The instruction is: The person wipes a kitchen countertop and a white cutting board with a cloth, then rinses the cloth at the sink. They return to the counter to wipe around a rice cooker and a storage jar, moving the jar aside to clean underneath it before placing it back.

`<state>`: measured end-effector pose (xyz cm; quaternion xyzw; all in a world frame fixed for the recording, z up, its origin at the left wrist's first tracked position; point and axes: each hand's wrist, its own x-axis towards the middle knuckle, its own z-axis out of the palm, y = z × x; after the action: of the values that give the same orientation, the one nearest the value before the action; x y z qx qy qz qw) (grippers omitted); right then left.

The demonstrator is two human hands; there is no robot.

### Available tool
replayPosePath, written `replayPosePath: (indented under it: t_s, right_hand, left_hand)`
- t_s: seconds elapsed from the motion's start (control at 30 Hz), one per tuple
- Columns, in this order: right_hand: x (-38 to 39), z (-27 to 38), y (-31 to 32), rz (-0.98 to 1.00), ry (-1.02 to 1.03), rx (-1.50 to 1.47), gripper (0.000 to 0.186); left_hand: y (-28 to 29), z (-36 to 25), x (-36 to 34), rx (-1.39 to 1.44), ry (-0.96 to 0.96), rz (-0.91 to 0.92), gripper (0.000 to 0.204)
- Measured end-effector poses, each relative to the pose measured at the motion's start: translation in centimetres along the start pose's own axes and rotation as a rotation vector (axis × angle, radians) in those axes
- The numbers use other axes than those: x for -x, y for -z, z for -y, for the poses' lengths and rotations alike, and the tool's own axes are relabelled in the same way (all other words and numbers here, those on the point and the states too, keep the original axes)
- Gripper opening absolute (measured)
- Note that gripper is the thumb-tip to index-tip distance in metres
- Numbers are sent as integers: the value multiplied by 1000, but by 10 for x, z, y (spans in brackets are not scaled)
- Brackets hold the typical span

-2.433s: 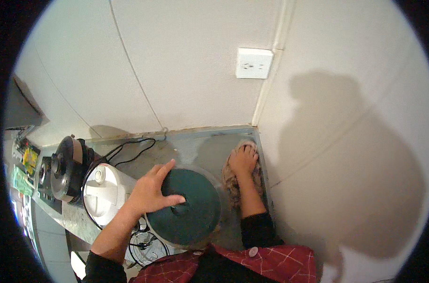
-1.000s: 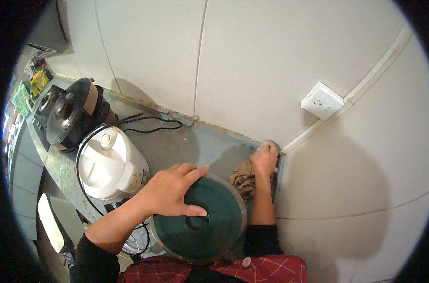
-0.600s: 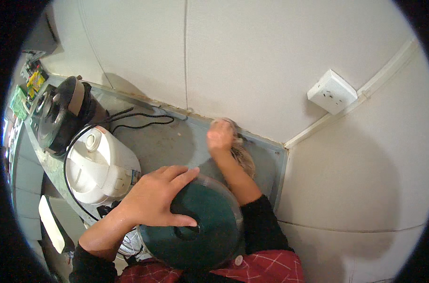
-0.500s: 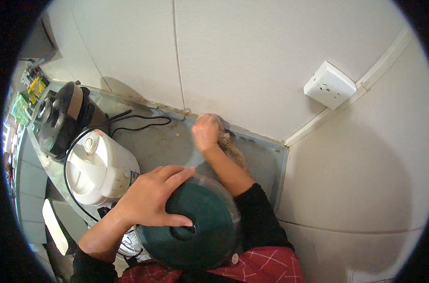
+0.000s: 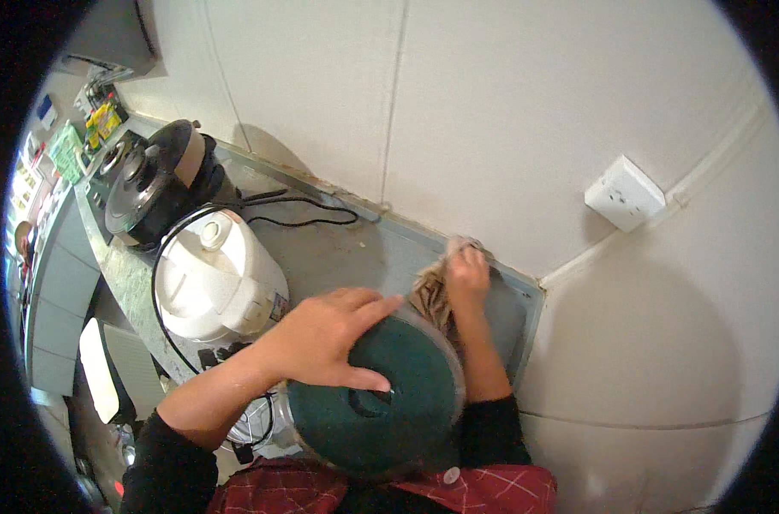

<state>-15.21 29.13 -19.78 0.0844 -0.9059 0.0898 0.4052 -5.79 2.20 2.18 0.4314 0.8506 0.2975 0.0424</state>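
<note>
In the head view, your right hand (image 5: 469,274) is closed upon the cloth (image 5: 432,289), a little right of the frame's centre, near the back edge of the grey counter (image 5: 325,257). The cloth looks brown and crumpled, with dark folds. Your left hand (image 5: 334,334), at lower middle, is spread upon the round, dark green lid (image 5: 415,377).

Black sleeves (image 5: 171,467), red checked garment (image 5: 513,490)
</note>
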Motion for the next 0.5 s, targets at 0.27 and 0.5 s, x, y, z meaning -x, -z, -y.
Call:
replayPosePath:
  t_s: [0.27,0.5]
  right_hand:
    - [-28,22,-15,356,-49,215,17]
    - [-60,85,-84,217,276,36,14]
  left_hand:
    - [-1,3,-6,55,38,79,88]
    - [-2,-1,-14,7,38,49,87]
